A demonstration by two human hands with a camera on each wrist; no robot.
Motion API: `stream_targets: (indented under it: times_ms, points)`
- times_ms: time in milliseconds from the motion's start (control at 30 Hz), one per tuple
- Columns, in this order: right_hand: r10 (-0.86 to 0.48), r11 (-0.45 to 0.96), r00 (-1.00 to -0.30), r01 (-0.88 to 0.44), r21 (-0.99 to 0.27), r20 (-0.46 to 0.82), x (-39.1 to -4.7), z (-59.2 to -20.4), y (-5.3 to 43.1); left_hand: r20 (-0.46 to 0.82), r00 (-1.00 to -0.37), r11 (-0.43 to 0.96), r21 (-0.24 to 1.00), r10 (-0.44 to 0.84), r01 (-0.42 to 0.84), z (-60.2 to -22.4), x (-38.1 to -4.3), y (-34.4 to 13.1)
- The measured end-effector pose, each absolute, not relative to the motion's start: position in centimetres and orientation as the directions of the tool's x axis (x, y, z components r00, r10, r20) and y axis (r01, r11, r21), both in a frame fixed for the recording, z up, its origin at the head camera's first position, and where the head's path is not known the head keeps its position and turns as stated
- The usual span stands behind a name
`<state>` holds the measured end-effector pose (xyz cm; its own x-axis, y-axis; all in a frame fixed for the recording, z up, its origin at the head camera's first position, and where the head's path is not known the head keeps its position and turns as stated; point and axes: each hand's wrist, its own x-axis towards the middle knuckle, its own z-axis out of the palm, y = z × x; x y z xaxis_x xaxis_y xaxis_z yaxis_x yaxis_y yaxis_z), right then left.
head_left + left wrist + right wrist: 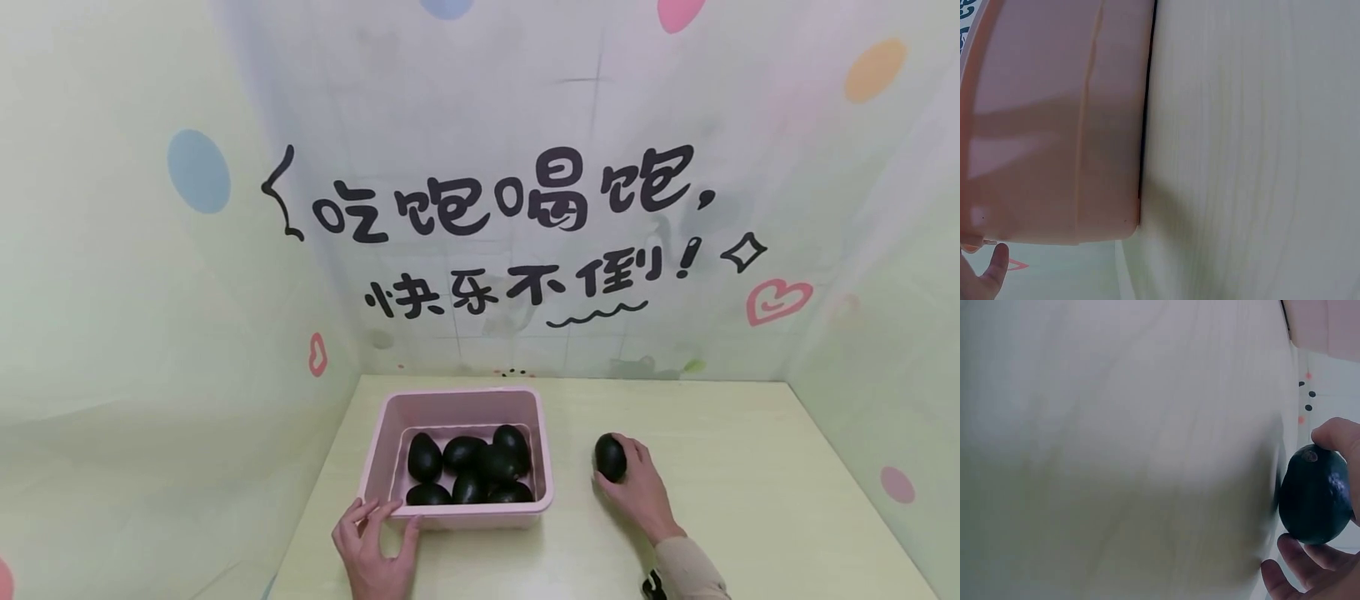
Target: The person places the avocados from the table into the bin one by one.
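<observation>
A dark green avocado [610, 457] is in my right hand [637, 492], to the right of the pink bin [546, 467]. In the right wrist view this avocado [1315, 494] shows its stem end, with the thumb at one side and fingers at the other; it is close over the table. Several more dark avocados [425, 458] lie inside the bin, some leaning on one another. My left hand [375, 550] holds the bin at its front left corner, fingertips over the rim and thumb by the front wall. The left wrist view shows the bin's outer wall [1035, 125] close up.
The bin stands on the left part of a pale wood-grain table [735, 467]. Behind the table hangs a printed backdrop [510, 350] with black lettering, and more sheeting closes in both sides. A small black object [652, 586] shows beside the right sleeve [686, 571].
</observation>
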<state>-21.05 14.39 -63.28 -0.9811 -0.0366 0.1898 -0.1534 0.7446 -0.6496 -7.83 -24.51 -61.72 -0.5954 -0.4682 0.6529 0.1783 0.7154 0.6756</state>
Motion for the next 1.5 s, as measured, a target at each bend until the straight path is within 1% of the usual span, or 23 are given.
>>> stream_targets:
  times_ms: [100, 167, 467, 633, 900, 1033, 1133, 1267, 1500]
  points:
    - [-0.035, 0.744, -0.982, -0.149, -0.652, 0.185, -21.1, -63.2, 14.4, 0.624, -0.618, 0.704, 0.693, -0.479, 0.154, -61.5, -7.7, -24.4]
    - [-0.029, 0.737, -0.983, -0.144, -0.661, 0.182, -21.1, -63.2, 14.4, 0.621, -0.621, 0.703, 0.695, -0.478, 0.154, -61.5, -7.7, -24.4]
    - [-0.01, 0.711, -0.983, -0.135, -0.69, 0.182, -20.8, -63.2, 14.4, 0.698, -0.558, 0.736, 0.643, -0.449, 0.212, -61.8, -8.0, -24.5]
    - [-0.007, 0.707, -0.981, -0.143, -0.692, 0.196, -20.8, -63.0, 14.4, 0.713, -0.543, 0.737, 0.635, -0.443, 0.232, -61.9, -8.2, -24.6]
    - [-0.001, 0.693, -0.974, -0.164, -0.702, 0.226, -20.8, -63.1, 14.4, 0.7, -0.556, 0.737, 0.641, -0.448, 0.214, -61.7, -8.0, -24.5]
    - [-0.001, 0.684, -0.971, -0.174, -0.708, 0.238, -20.7, -62.9, 14.3, 0.674, -0.58, 0.719, 0.665, -0.458, 0.205, -61.7, -7.9, -24.6]
    - [0.001, 0.684, -0.965, -0.19, -0.704, 0.262, -20.7, -62.7, 14.2, 0.669, -0.584, 0.716, 0.668, -0.46, 0.202, -61.7, -7.9, -24.6]
    - [0.003, 0.687, -0.957, -0.209, -0.696, 0.29, -20.5, -62.4, 14.1, 0.703, -0.555, 0.734, 0.642, -0.446, 0.223, -61.7, -8.0, -24.6]
    - [-0.012, 0.687, -0.954, -0.226, -0.691, 0.3, -20.3, -61.6, 13.7, 0.725, -0.53, 0.729, 0.633, -0.441, 0.259, -62.1, -8.3, -24.7]
